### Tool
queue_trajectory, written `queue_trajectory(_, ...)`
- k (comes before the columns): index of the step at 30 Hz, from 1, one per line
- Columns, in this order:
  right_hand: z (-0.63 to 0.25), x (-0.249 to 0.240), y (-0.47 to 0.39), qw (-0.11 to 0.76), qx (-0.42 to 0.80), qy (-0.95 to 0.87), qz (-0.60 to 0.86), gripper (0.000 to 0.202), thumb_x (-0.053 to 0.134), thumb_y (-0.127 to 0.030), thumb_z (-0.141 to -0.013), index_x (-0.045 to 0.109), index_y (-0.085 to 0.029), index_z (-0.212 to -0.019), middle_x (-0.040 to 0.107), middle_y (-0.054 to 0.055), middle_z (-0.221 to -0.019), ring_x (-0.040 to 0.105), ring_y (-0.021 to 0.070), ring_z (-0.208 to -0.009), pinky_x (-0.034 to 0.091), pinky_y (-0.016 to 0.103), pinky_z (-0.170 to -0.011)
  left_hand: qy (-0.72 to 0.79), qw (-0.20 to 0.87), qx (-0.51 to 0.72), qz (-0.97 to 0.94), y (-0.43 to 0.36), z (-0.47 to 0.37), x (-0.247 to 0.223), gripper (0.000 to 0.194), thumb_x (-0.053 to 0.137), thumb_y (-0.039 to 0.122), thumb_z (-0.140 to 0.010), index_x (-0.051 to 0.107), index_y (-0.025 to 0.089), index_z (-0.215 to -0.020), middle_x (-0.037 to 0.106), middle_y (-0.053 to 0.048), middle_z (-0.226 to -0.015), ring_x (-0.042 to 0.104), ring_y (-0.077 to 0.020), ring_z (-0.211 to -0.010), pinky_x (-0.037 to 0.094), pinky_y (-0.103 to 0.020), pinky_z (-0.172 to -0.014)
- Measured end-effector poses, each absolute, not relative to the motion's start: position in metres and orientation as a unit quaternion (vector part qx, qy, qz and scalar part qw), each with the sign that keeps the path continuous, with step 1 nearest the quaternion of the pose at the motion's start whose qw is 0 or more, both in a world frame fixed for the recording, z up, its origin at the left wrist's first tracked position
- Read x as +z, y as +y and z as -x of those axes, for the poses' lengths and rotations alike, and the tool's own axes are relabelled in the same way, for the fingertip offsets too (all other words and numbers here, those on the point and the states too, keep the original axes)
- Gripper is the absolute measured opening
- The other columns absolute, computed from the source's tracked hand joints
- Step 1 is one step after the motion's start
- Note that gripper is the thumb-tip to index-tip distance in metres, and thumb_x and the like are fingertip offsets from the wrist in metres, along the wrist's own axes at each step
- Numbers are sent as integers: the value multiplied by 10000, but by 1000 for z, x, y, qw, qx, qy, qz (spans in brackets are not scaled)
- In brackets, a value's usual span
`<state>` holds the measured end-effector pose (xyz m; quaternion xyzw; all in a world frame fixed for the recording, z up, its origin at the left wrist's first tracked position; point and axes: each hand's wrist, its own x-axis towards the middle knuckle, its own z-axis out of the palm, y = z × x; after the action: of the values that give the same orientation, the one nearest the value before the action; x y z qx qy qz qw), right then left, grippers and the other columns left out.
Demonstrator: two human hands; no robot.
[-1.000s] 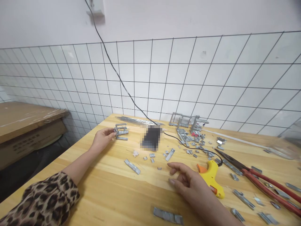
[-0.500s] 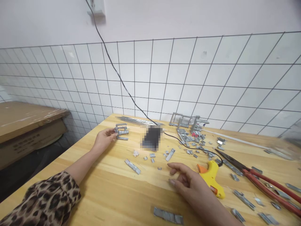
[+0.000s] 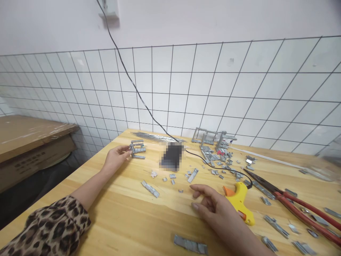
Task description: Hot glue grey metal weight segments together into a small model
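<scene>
My left hand is at the table's left side, thumb and fingers closed on the edge of a small grey metal frame standing on the wood. My right hand hovers or rests over the middle right, fingers loosely curled with a gap between thumb and forefinger and nothing in it. Just beyond its wrist lies a yellow hot glue gun with an orange trigger. Small metal scraps and a flat metal strip lie between the hands.
Red-handled metal snips lie at the right among grey metal pieces. More metal frames stand at the back. Thin rods lie by the tiled wall. A black cord runs down from a socket past a blurred dark object.
My left hand has shifted very slightly leftward at the metal frame. My right hand and everything on the table look unchanged.
</scene>
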<state>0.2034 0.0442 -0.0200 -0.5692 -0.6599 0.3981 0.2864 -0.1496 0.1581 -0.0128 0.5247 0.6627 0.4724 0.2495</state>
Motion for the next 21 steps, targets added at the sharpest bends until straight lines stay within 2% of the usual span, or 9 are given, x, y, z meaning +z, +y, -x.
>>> queue_trajectory(6,-202,-18,41,281,388,-660,579,392,539,-323,-774,558,-205,-1147,507,-30,-732,461,134,-564,349,256,-524,671,244,468,-520,158,150,-12,245,592,284,-905,595,148,-1109,638,-69,-1096,643,-203,-913,553,-397,-773)
queue_trajectory(16,-200,-23,44,293,397,-664,561,406,547,-315,-768,565,-210,-1160,583,4,-889,491,124,-578,395,262,-554,689,238,441,-524,164,140,-15,248,596,293,-901,603,148,-1103,635,-69,-1115,637,-218,-947,543,-416,-802)
queue_trajectory(21,-200,-22,44,297,393,-664,563,396,547,-308,-771,570,-209,-1153,577,-2,-865,498,125,-580,396,258,-545,692,240,441,-519,164,141,-16,250,593,291,-903,599,150,-1109,634,-70,-1116,638,-215,-940,545,-413,-797)
